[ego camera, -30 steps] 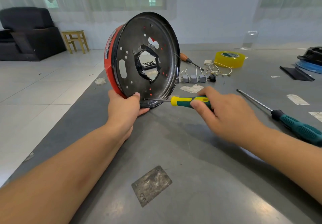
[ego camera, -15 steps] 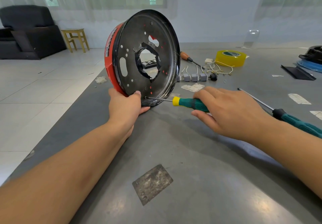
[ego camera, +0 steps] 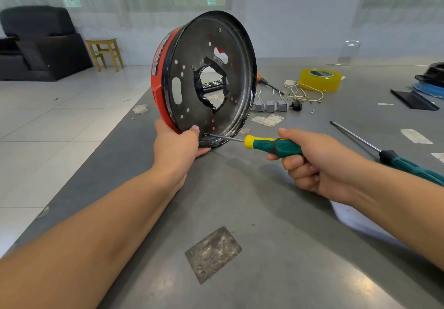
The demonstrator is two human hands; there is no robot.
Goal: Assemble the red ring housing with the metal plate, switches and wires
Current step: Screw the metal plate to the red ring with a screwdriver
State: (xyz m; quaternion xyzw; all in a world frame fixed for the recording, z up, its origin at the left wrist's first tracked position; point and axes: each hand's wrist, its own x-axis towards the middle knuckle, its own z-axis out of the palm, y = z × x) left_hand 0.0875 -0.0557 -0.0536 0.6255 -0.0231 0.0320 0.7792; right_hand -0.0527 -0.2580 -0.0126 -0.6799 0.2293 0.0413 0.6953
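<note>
While propped on edge on the grey steel bench (ego camera: 276, 212), red ring housing (ego camera: 159, 85) with dark round perforated metal plate (ego camera: 209, 78) gripped at its bottom rim by left hand (ego camera: 177, 144). Right of housing, right hand (ego camera: 314, 162) wrapped round green-and-yellow-handled screwdriver (ego camera: 271, 146), tip at what looks like a screw near plate's lower edge. Behind housing, three small grey switches (ego camera: 271, 106), pale wires (ego camera: 305, 95).

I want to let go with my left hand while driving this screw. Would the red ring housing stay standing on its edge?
Probably not. The red ring housing stands on its round rim on the table, steadied only by the left hand, so it would likely roll or tip. The screwdriver pushes sideways, adding to that.
</note>
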